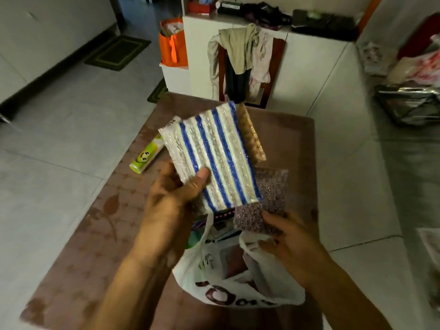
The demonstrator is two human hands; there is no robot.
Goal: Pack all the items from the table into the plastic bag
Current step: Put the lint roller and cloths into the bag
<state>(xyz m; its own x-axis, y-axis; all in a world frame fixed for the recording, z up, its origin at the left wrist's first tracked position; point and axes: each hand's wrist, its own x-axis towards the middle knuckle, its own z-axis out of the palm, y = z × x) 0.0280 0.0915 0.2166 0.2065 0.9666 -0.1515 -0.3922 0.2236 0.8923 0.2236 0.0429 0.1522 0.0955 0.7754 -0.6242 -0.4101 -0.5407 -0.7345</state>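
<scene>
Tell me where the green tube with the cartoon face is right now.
In the head view, the green tube lies on the table near its left edge, left of the blue-striped pack held in the left hand.

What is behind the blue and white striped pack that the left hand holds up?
Behind the striped pack a packet of brownish pieces sticks out and a white item's corner shows; the rest of both is covered.

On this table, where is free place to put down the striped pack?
The left hand holds the striped pack. The table is bare at the near left, below the green tube, and along its far right edge. Around the plastic bag and the nut packet it is crowded.
</scene>
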